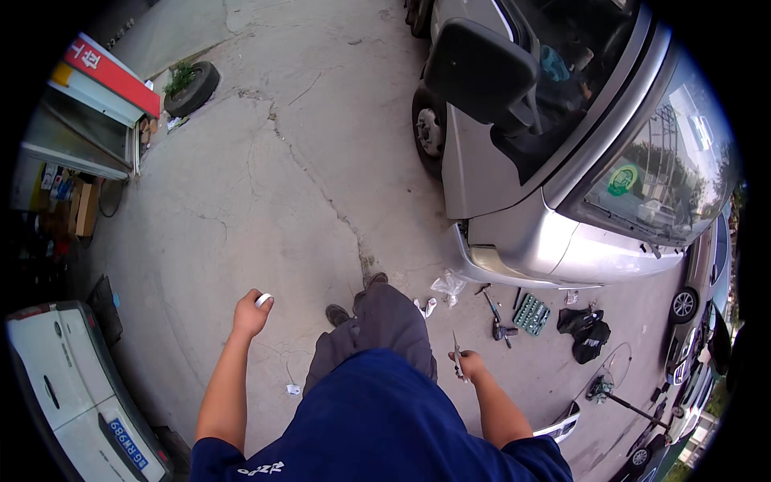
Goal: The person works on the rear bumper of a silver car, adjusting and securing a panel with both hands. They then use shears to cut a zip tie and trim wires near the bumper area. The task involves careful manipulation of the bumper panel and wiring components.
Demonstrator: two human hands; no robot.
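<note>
My left hand [250,315] is closed on a small white roll [263,299] that looks like tape, held out over the concrete. On the other side, my right hand [472,367] grips a slim, pointed metal tool [457,352] with its tip upward; its exact kind is too small to make out. Both arms are spread apart from my body. Beyond my right hand, tools lie on the ground: a green socket set [531,314], a dark power drill [503,330] and a hammer-like tool [487,299].
A silver van [514,233] with its front bumper stands ahead to the right. A clear plastic bag [448,286] and a black bag [590,336] lie near it. A white vehicle [72,361] stands at left. Farther off are a tyre planter [193,90] and parked cars [684,305].
</note>
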